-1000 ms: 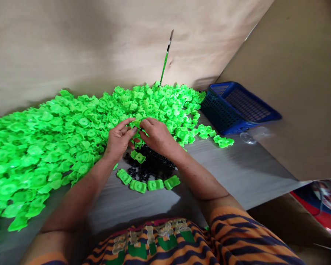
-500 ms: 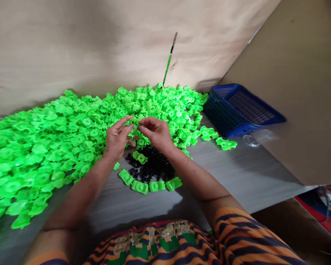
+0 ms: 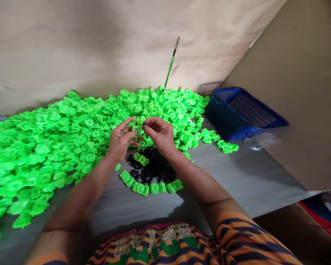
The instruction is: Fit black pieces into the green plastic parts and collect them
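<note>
My left hand [image 3: 119,141] pinches a bright green plastic toy car shell [image 3: 138,121] between thumb and fingers, in front of the large green heap. In the fingertips of my right hand [image 3: 162,137] is a thin black wheel axle [image 3: 140,124], its near end hidden by the fingers. The axle lies across the held shell; whether it is seated there I cannot tell. Below my hands is a pile of small black axle parts [image 3: 160,167], with one loose green shell [image 3: 141,159] lying on its left side. Several more shells [image 3: 140,188] form a curved row along the pile's near edge.
A big heap of green shells [image 3: 55,140] spreads along the wooden back wall [image 3: 71,44]. A slim brush [image 3: 171,64] stands up from it. At right are a tilted blue basket [image 3: 228,117] and a clear plastic piece [image 3: 253,144] on the grey table [image 3: 226,176].
The view has shifted slightly. The black axle now shows more plainly across the green shell, with one end by my left fingertips. Both hands keep their holds.
</note>
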Tool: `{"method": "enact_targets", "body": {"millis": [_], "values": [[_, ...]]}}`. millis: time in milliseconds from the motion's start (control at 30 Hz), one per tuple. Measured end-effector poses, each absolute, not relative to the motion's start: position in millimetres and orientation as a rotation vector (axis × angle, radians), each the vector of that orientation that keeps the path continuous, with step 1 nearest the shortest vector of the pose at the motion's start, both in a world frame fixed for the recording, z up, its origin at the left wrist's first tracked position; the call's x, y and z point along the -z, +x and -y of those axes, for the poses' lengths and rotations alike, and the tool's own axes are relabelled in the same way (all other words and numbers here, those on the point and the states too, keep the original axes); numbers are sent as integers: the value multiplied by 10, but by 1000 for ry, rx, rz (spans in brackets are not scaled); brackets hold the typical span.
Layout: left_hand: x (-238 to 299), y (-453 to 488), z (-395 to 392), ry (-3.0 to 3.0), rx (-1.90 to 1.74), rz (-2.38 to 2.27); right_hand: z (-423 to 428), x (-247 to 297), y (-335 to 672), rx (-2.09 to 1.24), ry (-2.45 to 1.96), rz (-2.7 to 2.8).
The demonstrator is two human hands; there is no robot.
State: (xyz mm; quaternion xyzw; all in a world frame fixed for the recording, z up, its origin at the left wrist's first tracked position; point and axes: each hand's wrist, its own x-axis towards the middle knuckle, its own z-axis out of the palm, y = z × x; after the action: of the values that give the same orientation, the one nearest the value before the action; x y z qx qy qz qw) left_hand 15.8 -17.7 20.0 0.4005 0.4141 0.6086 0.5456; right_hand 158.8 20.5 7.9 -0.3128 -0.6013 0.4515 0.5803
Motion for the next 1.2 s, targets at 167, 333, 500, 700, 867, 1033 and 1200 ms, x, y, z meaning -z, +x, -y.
{"method": "enact_targets", "body": {"millis": [167, 333, 500, 700, 867, 1033, 1200], "values": [[-212, 150, 195, 935, -1419, -952, -198, -29, 1590, -958, -748, 1483], [-185, 147, 189, 959, -1432, -979, -195, -9, 1586, -870, -794, 1511], [-154, 157, 180, 967, -1458, -1001, -187, -6, 1575, -848, -796, 1514], [-167, 178, 179, 952, -1493, -1005, -202, 16, 1548, -932, -770, 1467], [-167, 177, 169, 964, -1515, -1036, -202, 5, 1542, -1016, -730, 1439], [-162, 179, 162, 980, -1541, -1049, -194, -1, 1542, -1049, -706, 1417], [-135, 181, 137, 980, -1541, -1052, -187, -30, 1534, -1133, -685, 1352]]}}
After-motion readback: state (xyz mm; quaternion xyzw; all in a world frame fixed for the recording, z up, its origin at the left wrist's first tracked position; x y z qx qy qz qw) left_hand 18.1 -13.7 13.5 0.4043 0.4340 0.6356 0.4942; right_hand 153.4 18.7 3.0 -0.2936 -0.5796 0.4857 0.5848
